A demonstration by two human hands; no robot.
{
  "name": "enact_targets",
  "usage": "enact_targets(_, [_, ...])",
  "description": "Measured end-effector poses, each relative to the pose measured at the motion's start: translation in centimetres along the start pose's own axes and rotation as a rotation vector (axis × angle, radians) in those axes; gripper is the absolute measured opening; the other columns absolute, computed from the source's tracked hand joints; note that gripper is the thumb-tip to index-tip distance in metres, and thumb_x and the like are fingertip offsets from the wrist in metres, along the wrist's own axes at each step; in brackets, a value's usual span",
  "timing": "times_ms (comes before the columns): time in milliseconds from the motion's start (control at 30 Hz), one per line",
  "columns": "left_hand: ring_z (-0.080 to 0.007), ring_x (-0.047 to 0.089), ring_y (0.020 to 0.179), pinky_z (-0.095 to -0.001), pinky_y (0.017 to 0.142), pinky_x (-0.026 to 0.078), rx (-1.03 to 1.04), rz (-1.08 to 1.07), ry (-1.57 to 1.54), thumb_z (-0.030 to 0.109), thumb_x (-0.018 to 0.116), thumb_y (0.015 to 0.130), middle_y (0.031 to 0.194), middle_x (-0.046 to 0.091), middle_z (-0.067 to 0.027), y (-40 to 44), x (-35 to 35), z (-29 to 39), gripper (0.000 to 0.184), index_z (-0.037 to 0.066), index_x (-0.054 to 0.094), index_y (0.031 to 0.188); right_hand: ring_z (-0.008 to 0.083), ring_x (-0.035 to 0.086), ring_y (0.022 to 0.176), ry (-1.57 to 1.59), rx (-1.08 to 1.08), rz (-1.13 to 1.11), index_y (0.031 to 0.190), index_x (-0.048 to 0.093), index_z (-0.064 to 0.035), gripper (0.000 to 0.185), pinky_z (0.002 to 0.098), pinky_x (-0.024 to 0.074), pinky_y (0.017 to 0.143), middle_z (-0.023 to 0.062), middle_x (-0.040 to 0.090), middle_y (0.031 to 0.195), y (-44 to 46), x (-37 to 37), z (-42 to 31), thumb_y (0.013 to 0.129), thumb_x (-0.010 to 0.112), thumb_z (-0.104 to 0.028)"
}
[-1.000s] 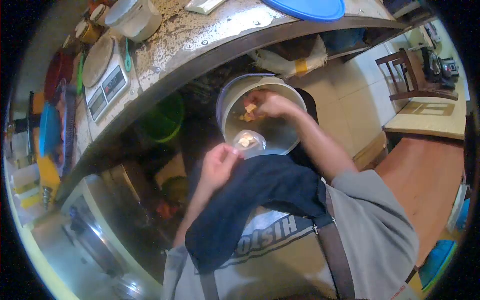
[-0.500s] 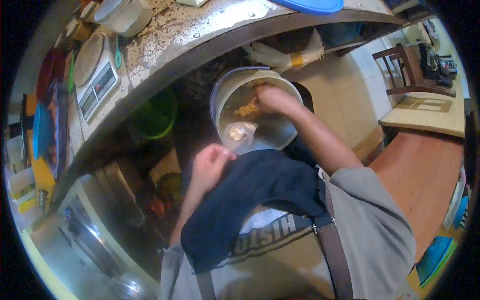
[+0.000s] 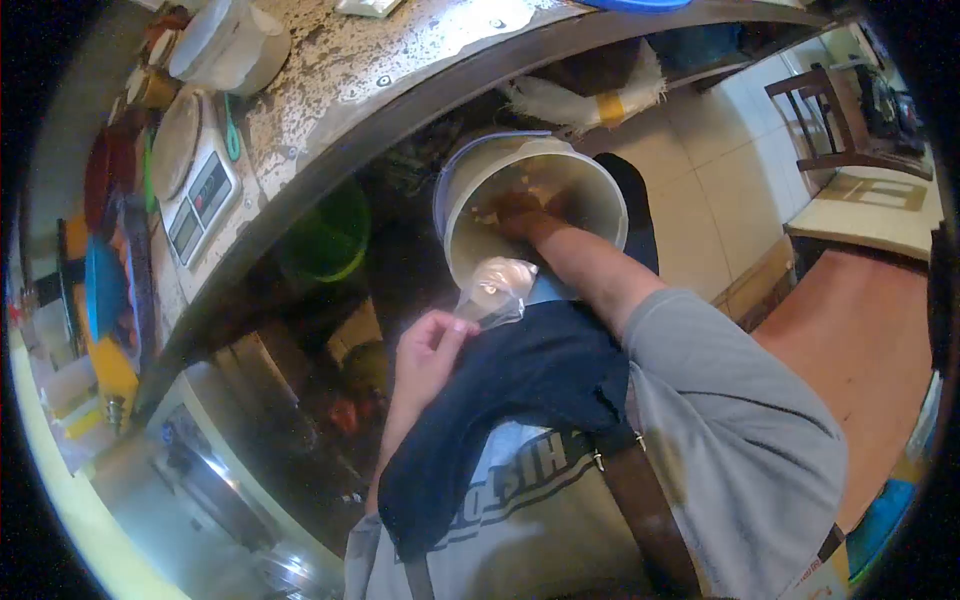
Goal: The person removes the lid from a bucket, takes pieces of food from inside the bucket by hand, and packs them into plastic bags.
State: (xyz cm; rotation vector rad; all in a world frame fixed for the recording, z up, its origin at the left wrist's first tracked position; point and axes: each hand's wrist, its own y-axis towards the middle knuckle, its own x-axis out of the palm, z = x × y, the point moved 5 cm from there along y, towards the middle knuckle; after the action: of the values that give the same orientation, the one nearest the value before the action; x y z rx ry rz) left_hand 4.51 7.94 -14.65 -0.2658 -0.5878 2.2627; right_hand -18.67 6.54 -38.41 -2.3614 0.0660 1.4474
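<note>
My left hand (image 3: 432, 350) is closed, thumb and finger pinching the edge of a clear plastic bag (image 3: 500, 285). A pale, lumpy filling shows in the bag, which rests at the near rim of a deep whitish bucket (image 3: 610, 200). My right hand (image 3: 518, 215) is down inside that bucket, near its far left wall. Its fingers are dim and mostly hidden, so I cannot make out their grip. Small orange-brown bits show beside it. A dark cloth (image 3: 500, 370) lies over my lap, just below the bag.
A worn counter (image 3: 330, 90) curves above the bucket, bearing a digital kitchen scale (image 3: 205, 200) and a white tub (image 3: 235, 50). Under it stands a green bucket (image 3: 330, 240). To the right are a reddish-brown bench (image 3: 850, 350) and a wooden chair (image 3: 815, 120).
My right hand has gone deeper into the bucket; the orange-brown clump seen by it earlier is mostly out of sight. The bag has risen slightly and tilted right in my left hand.
</note>
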Motion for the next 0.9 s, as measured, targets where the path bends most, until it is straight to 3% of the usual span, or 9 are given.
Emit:
enact_targets(67, [-0.012, 0.061, 0.083, -0.0264, 0.079, 0.047, 0.001, -0.009, 0.003, 0.013, 0.059, 0.09, 0.088, 0.068, -0.007, 0.2, 0.2, 0.2, 0.014, 0.001, 0.063, 0.086, 0.0321, 0.059, 0.106, 0.207, 0.144, -0.124, 0.112, 0.064, -0.0133, 0.038, 0.0421, 0.0444, 0.094, 0.0165, 0.063, 0.111, -0.3, 0.0, -0.1, 0.084, 0.049, -0.035])
enact_targets(200, [-0.0128, 0.061, 0.083, -0.0269, 0.08, 0.047, 0.006, -0.018, 0.013, 0.015, 0.058, 0.09, 0.088, 0.068, -0.0073, 0.4, 0.3, 0.2, 0.016, 0.001, 0.063, 0.085, 0.0332, 0.058, 0.107, 0.076, 0.057, -0.035, 0.11, 0.064, -0.0087, 0.046, 0.0425, 0.0447, 0.094, 0.0174, 0.062, 0.114, 0.7, 1.6, 0.6, 0.085, 0.048, -0.044])
enact_targets(267, [-0.0131, 0.061, 0.083, -0.0272, 0.08, 0.047, 0.023, -0.016, 0.033, 0.016, 0.058, 0.09, 0.088, 0.068, -0.0074, 0.4, 0.3, 0.1, 0.016, 0.001, 0.063, 0.086, 0.0327, 0.056, 0.112, -0.034, 0.017, -0.333, 0.112, 0.063, -0.0043, 0.055, 0.042, 0.0421, 0.097, 0.0191, 0.059, 0.117, 0.9, 1.5, 0.1, 0.084, 0.048, -0.049])
enact_targets(433, [-0.0139, 0.062, 0.084, -0.0282, 0.079, 0.048, 0.042, -0.049, 0.0, 0.017, 0.058, 0.09, 0.087, 0.068, -0.008, 0.3, 0.4, 0.3, 0.018, 0.001, 0.063, 0.086, 0.0321, 0.047, 0.123, 0.075, 0.113, -0.358, 0.12, 0.058, -0.0042, 0.061, 0.0406, 0.0329, 0.105, 0.0198, 0.052, 0.128, -1.9, -3.4, -1.6, 0.083, 0.048, -0.052])
enact_targets(467, [-0.0138, 0.062, 0.083, -0.0282, 0.079, 0.048, 0.06, -0.053, 0.115, 0.016, 0.058, 0.09, 0.087, 0.068, -0.0081, 0.3, 0.2, 0.5, 0.017, 0.001, 0.063, 0.086, 0.0329, 0.045, 0.124, 0.072, -0.112, -0.318, 0.121, 0.058, -0.004, 0.062, 0.0407, 0.0314, 0.106, 0.0186, 0.05, 0.131, -2.9, -3.9, -2.7, 0.084, 0.047, -0.052])
enact_targets(567, [-0.0138, 0.062, 0.08, -0.0276, 0.076, 0.049, 0.068, -0.064, 0.192, 0.012, 0.056, 0.09, 0.087, 0.068, -0.0085, 1.0, 0.6, 1.6, 0.014, 0.0, 0.062, 0.086, 0.0326, 0.041, 0.128, 0.184, 0.131, -0.286, 0.123, 0.058, -0.0083, 0.052, 0.0408, 0.0272, 0.108, 0.0143, 0.048, 0.135, -3.2, -4.0, -1.5, 0.089, 0.043, -0.045])
enact_targets(767, [-0.0142, 0.062, 0.078, -0.0265, 0.076, 0.049, 0.061, -0.102, -0.037, 0.008, 0.055, 0.09, 0.085, 0.068, -0.0102, 2.7, 1.7, 1.3, 0.011, 0.0, 0.06, 0.085, 0.0358, 0.057, 0.107, 0.015, -0.034, -0.26, 0.114, 0.063, -0.0082, 0.041, 0.042, 0.0432, 0.093, 0.0168, 0.061, 0.116, -2.6, -7.5, -1.6, 0.085, 0.051, -0.034])
enact_targets(833, [-0.0149, 0.062, 0.078, -0.0272, 0.075, 0.049, 0.082, -0.106, -0.08, 0.009, 0.055, 0.09, 0.085, 0.068, -0.0102, 3.4, 2.0, 1.7, 0.011, 0.0, 0.06, 0.085, 0.0366, 0.061, 0.092, 0.015, -0.025, -0.454, 0.103, 0.065, -0.0063, 0.033, 0.0429, 0.048, 0.079, 0.0153, 0.065, 0.105, -3.7, -11.7, -2.8, 0.082, 0.054, -0.029])
enact_targets(900, [-0.0157, 0.062, 0.077, -0.0285, 0.074, 0.049, 0.12, -0.102, -0.058, 0.012, 0.055, 0.09, 0.084, 0.068, -0.0101, 4.2, 2.2, 1.8, 0.014, 0.0, 0.06, 0.084, 0.0303, 0.063, 0.079, 0.255, -0.037, -0.109, 0.094, 0.064, -0.0048, 0.024, 0.042, 0.0483, 0.07, 0.012, 0.067, 0.09, -8.4, -19.6, -4.5, 0.079, 0.06, -0.023])
